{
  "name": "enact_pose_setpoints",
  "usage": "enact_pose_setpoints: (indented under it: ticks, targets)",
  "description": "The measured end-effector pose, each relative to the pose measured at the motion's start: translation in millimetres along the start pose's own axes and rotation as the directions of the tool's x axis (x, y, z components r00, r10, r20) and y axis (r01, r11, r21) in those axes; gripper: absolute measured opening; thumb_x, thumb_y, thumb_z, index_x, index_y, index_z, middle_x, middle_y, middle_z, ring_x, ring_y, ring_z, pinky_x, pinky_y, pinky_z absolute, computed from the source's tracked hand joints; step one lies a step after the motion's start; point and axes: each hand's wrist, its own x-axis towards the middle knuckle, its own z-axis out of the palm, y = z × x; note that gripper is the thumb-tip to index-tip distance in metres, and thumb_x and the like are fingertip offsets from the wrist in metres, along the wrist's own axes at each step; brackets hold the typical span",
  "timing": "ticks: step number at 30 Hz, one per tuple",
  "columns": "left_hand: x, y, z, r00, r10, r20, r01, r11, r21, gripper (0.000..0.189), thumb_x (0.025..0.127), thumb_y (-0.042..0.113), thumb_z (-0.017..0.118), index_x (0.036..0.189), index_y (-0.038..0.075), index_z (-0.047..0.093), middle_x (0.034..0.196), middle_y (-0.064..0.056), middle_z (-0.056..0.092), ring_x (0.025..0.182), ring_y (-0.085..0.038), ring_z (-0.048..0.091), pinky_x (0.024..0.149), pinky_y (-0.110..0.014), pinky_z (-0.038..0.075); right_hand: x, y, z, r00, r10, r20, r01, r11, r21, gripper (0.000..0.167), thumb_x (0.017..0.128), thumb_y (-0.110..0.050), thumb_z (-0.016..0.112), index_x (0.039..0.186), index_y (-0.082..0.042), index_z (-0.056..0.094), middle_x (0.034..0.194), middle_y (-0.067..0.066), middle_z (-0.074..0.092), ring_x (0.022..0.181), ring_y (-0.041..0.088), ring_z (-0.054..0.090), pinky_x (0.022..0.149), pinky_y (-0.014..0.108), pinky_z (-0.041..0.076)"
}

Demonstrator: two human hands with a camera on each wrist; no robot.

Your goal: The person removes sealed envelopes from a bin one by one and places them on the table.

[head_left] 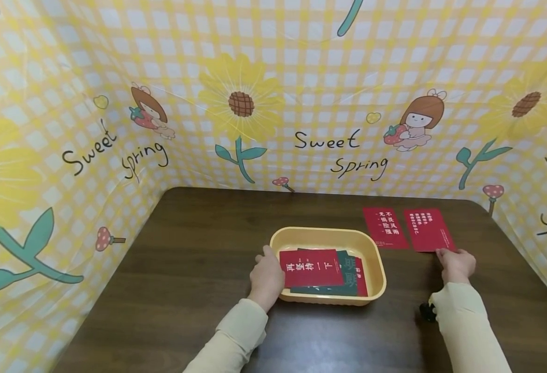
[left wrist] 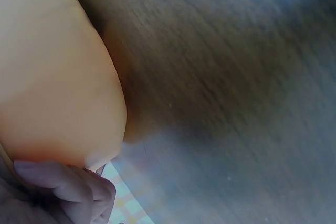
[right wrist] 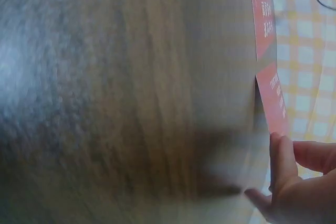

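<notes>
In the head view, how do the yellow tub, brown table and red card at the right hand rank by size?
1. Brown table
2. Yellow tub
3. Red card at the right hand

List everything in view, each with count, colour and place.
Wood-grain table: 1, dark brown, centre of the head view
Flower-printed checked cloth: at least 1, yellow and white, behind and beside the table
Rounded rectangular plastic tray: 1, yellow, on the table
Rectangular red cards in the tray: at least 2, overlapping
Dark green cards: at least 1, between them
Rectangular red cards on the table: 2, right of the tray
Small object: 1, black, beside the right sleeve, unclear
Sleeves: 2, cream
Left hand: 1, bare, gripping the tray's left rim
Right hand: 1, bare, pinching the right card's near edge
</notes>
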Motion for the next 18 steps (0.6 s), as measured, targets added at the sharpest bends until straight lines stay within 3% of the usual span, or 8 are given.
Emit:
enact_pose_setpoints:
  ticks: [2, 5, 7, 9, 11, 14, 18]
  targets:
    - [0.5, 0.2, 0.3, 1.000, 0.002, 0.001, -0.002, 1.000, 0.001, 0.046, 0.086, 0.006, 0.070, 0.121, -0.003, 0.041, 0.087, -0.023, 0.047, 0.073, -0.038, 0.063, 0.069, -0.051, 0.053, -2.2, -0.4, 1.2, 0.998, -0.060, -0.001, 0.060, 0.991, -0.123, 0.067, 0.095, -0.007, 0.052, 0.151, 0.007, 0.017, 0.153, 0.029, 0.020, 0.101, 0.014, 0.058, 0.094, 0.027, 0.046]
    - [1.0, 0.5, 1.1, 1.000, 0.007, 0.000, -0.007, 1.000, 0.007, 0.047, 0.086, 0.006, 0.070, 0.121, -0.003, 0.040, 0.087, -0.023, 0.048, 0.073, -0.038, 0.063, 0.068, -0.051, 0.053, -5.3, -2.5, 5.2, 0.986, -0.167, 0.001, 0.159, 0.939, -0.306, 0.070, 0.095, -0.008, 0.052, 0.148, 0.013, 0.011, 0.149, 0.038, 0.018, 0.134, 0.040, 0.033, 0.110, 0.041, 0.028]
    - [1.4, 0.3, 1.7, 1.000, 0.012, -0.001, -0.012, 1.000, 0.008, 0.047, 0.086, 0.006, 0.070, 0.121, -0.004, 0.040, 0.087, -0.023, 0.048, 0.073, -0.039, 0.063, 0.068, -0.051, 0.053, -6.8, -4.0, 8.3, 0.970, -0.241, 0.003, 0.223, 0.892, -0.393, 0.072, 0.093, -0.007, 0.051, 0.146, 0.017, 0.009, 0.146, 0.042, 0.016, 0.138, 0.048, 0.017, 0.113, 0.045, 0.018]
    - [1.5, -0.4, 2.3, 1.000, 0.016, -0.002, -0.016, 1.000, 0.007, 0.047, 0.086, 0.006, 0.071, 0.120, -0.004, 0.040, 0.087, -0.023, 0.048, 0.073, -0.039, 0.063, 0.068, -0.051, 0.053, -9.0, -5.6, 13.3, 0.957, -0.289, 0.017, 0.270, 0.871, -0.411, 0.071, 0.094, -0.006, 0.051, 0.146, 0.017, 0.008, 0.145, 0.043, 0.016, 0.138, 0.050, 0.014, 0.114, 0.046, 0.016]
    - [1.4, -1.1, 2.4, 1.000, 0.019, -0.005, -0.019, 1.000, 0.002, 0.047, 0.085, 0.005, 0.071, 0.120, -0.004, 0.041, 0.087, -0.023, 0.048, 0.073, -0.039, 0.063, 0.068, -0.052, 0.053, -12.8, -7.0, 19.8, 0.937, -0.348, 0.037, 0.331, 0.847, -0.416, 0.065, 0.094, -0.006, 0.051, 0.145, 0.017, 0.017, 0.142, 0.043, 0.023, 0.135, 0.050, 0.021, 0.113, 0.048, 0.020]
    - [0.8, -1.8, 1.8, 1.000, 0.017, -0.004, -0.017, 1.000, -0.004, 0.048, 0.084, 0.005, 0.071, 0.120, -0.004, 0.041, 0.086, -0.023, 0.047, 0.072, -0.038, 0.062, 0.069, -0.052, 0.053, -23.0, -9.8, 34.8, 0.881, -0.462, 0.100, 0.459, 0.785, -0.417, 0.048, 0.096, -0.006, 0.053, 0.136, 0.016, 0.040, 0.132, 0.039, 0.043, 0.124, 0.047, 0.041, 0.103, 0.050, 0.034]
    - [0.4, -1.6, 0.4, 1.000, 0.015, 0.001, -0.015, 1.000, -0.011, 0.049, 0.084, 0.005, 0.072, 0.119, -0.004, 0.041, 0.086, -0.022, 0.046, 0.071, -0.037, 0.061, 0.070, -0.051, 0.054, -43.0, -14.0, 60.6, 0.741, -0.626, 0.244, 0.666, 0.638, -0.387, 0.027, 0.097, -0.007, 0.058, 0.115, 0.011, 0.062, 0.111, 0.029, 0.063, 0.100, 0.037, 0.060, 0.083, 0.040, 0.045]
